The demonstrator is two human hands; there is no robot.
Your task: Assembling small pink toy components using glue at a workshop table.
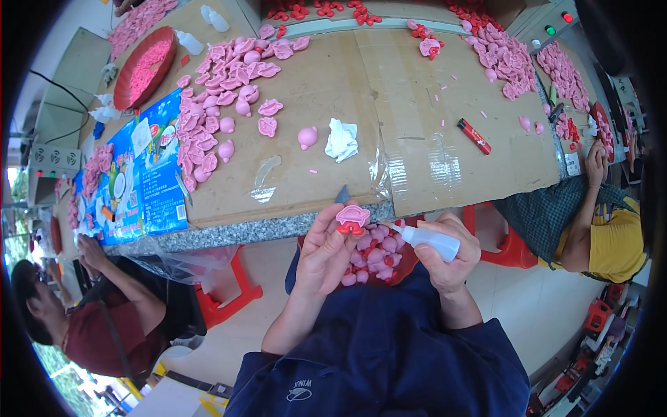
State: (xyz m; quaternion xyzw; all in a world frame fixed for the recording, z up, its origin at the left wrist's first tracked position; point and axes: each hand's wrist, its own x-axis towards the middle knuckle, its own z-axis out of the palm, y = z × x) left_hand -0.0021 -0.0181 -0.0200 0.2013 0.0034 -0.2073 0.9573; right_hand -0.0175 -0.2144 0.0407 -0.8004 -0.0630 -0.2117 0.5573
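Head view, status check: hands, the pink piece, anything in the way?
Left hand pinches pink moulded piece with red base. Right hand grips white squeeze bottle, nozzle aimed at piece. Container of pink pieces on lap below; nothing between.

The brown cardboard-covered table (417, 139) has a wide bare patch in the middle where a hand can slide through, with only a crumpled white tissue (341, 139), one round pink toy piece (307, 137) and a red tube-shaped lighter (474, 135) in the way. Heaps of flat pink rubber shapes (215, 104) block the left side, and more pink shapes (504, 59) crowd the far right corner.
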